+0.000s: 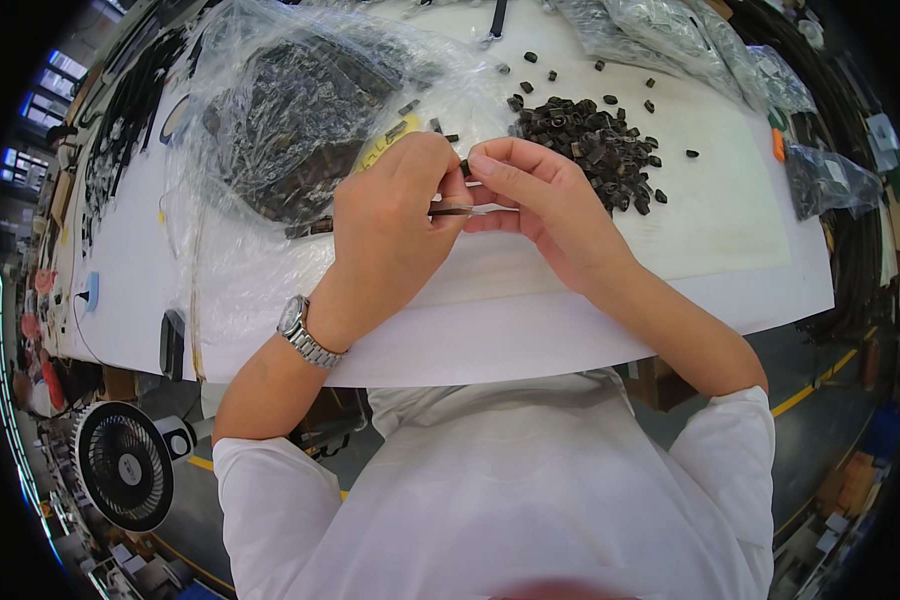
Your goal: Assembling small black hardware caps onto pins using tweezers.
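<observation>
Over the white table (pixel 530 325), my two hands meet in front of me. Both sets of fingertips pinch a small dark piece (pixel 466 168), possibly a short ring. My left hand (pixel 395 200), with a metal watch on its wrist, also has a slim pointed metal tool (pixel 453 211) in its curled fingers. The tool's bright tip points toward the fingers of my right hand (pixel 550 205). Its exact kind is too small to tell. Just beyond my right hand lies a pile of small black ring-like pieces (pixel 590 140), some scattered around it.
A large clear plastic bag (pixel 290 130) of dark pieces covers the left of the table, a yellow label (pixel 390 143) beside it. More plastic bags (pixel 660 35) lie far right. Black strips (pixel 135 120) line the far left. A fan (pixel 125 465) stands below the table's left edge.
</observation>
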Available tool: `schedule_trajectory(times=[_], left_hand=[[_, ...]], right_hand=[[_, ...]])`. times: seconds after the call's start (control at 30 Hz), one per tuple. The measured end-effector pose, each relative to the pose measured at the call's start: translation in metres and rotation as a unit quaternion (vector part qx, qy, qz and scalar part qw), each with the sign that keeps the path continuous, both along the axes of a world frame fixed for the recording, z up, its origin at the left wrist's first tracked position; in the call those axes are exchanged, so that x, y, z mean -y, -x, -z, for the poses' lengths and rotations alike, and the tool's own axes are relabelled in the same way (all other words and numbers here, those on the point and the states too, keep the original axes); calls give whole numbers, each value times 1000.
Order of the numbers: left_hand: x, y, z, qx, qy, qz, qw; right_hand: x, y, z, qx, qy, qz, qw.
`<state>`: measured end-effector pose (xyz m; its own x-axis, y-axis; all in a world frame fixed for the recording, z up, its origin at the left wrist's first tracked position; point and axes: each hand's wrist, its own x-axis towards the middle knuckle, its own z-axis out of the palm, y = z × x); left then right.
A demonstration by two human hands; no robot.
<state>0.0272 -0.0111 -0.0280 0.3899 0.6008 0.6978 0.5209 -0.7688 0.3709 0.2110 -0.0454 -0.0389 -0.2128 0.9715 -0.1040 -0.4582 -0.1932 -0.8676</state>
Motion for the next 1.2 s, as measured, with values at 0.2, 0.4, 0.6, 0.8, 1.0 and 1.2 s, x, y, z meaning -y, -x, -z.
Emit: schedule_trajectory(times=[0.2,0.4,0.6,0.8,1.0,1.2], left_hand=[[1,1,-7,6,51,29,998],[-14,22,-19,85,416,138,895],[-18,28,-27,72,538,218,811],[-19,25,-20,85,509,229,825],[-5,15,-23,0,417,150,896],[7,-2,-7,54,228,66,970]], right_hand=[[-5,-11,1,44,-90,-27,995],[-3,-23,-23,224,-93,-55,969],[6,-24,-32,265,-139,-60,952],[14,-11,-24,331,-194,26,923],[15,-9,-21,313,-132,23,940],[2,-7,-6,411,-324,102,846]])
